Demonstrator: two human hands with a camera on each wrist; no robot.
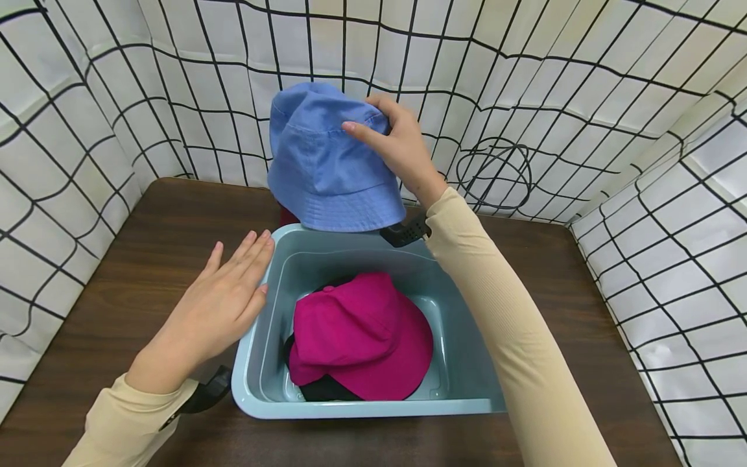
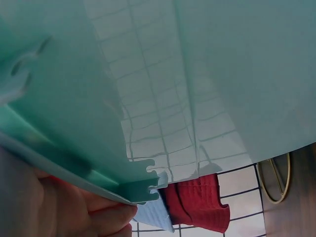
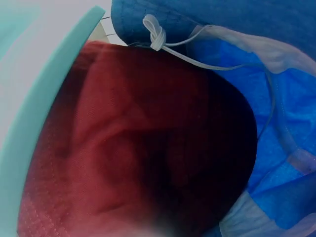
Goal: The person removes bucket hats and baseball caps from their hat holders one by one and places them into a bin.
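Observation:
My right hand (image 1: 403, 143) pinches a blue bucket hat (image 1: 327, 162) by the crown, thumb on the near side. The hat hangs over the far rim of a light blue plastic tub (image 1: 253, 363); its lining and a white knotted cord (image 3: 157, 37) show in the right wrist view. Beneath it, behind the tub, is a dark red hat (image 3: 133, 128), mostly hidden in the head view. My left hand (image 1: 218, 308) lies along the tub's left rim with straight fingers. Inside the tub sits a magenta cap (image 1: 362, 337) on top of something black (image 1: 329, 389).
The tub stands on a dark wooden tabletop (image 1: 93, 344). Black wire grid panels (image 1: 192, 84) backed with white sheeting enclose the back and both sides. A coil of dark cable (image 1: 493, 172) hangs on the back grid, right of the hat.

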